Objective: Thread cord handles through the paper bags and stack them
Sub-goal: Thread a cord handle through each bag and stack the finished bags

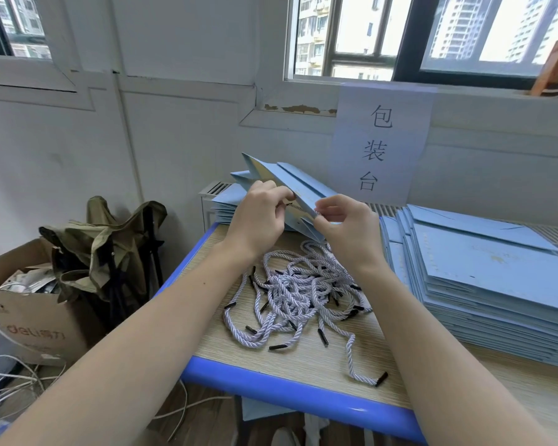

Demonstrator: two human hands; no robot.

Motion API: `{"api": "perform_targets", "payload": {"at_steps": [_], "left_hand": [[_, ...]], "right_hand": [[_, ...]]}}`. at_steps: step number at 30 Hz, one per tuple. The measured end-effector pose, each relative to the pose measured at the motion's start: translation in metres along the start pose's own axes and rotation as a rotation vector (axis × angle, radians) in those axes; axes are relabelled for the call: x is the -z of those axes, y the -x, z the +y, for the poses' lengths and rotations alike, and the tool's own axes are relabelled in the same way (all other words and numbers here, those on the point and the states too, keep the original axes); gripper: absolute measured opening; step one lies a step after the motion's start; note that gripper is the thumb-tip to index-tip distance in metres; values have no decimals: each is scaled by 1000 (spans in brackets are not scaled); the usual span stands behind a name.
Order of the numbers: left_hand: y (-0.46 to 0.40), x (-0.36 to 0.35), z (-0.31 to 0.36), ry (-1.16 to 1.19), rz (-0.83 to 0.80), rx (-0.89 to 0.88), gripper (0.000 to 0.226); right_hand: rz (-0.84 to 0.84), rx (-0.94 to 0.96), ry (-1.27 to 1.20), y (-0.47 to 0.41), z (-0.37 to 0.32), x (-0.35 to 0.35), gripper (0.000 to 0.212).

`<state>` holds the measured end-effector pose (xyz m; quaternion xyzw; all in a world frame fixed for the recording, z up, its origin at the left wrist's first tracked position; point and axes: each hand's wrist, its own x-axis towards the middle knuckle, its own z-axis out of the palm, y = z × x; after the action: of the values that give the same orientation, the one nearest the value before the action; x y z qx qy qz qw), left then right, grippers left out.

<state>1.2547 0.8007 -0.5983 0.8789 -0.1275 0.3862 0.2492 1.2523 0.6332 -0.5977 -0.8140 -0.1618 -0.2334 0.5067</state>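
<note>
Both hands work at the top edge of one light-blue paper bag (290, 188), held folded and raised above the far end of the table (271, 394). Left hand (258, 217) curls its fingers round the bag's rim, thumb and forefinger pinching at what looks like a black cord tip at the edge. Right hand (348, 226) pinches the facing side of the rim, apparently feeding a twisted white cord (318, 213) toward it; the fingertips hide whether it grips the cord, the paper, or both.

To thread well, I judge the left hand should steady the paper close beside the hole so the rim does not buckle, while the right hand pushes the stiff black tip straight through instead of the limp rope, then draws the slack evenly. Picking one cord clear of the tangle before pulling should avoid dragging the others.

Just below the hands lies the pile of cords (300, 294), white with black tips, heavily knotted together. To the right sits a tall stack of flat bags (484, 272); behind the held bag, another stack (226, 204) rests at the table's far-left corner.

The punched holes cannot be made out, nor whether this bag already carries a handle. Which stack is finished is unclear, since no handles show on either. The right-hand stack is cut off by the frame's edge.
</note>
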Motion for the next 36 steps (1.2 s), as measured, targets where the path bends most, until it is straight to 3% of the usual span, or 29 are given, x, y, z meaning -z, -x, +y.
{"api": "perform_targets", "payload": {"at_steps": [7,12,18,22,27,36], "left_hand": [[-5,8,-8,37,104,163,35],[0,3,1,42,-70,19,15],[2,-3,5,126,-132,-78,18],[0,-1,5,153,-138,-31,15],[0,0,2,125,-276,-17,6],[-3,5,2,84,-189,203,10]], "right_hand": [[32,13,46,-1,1,6,16],[16,28,58,-1,2,5,17],[15,44,63,-2,2,7,14],[10,44,68,-1,1,6,16],[16,28,72,-2,1,7,18],[-12,16,79,0,2,5,18]]}}
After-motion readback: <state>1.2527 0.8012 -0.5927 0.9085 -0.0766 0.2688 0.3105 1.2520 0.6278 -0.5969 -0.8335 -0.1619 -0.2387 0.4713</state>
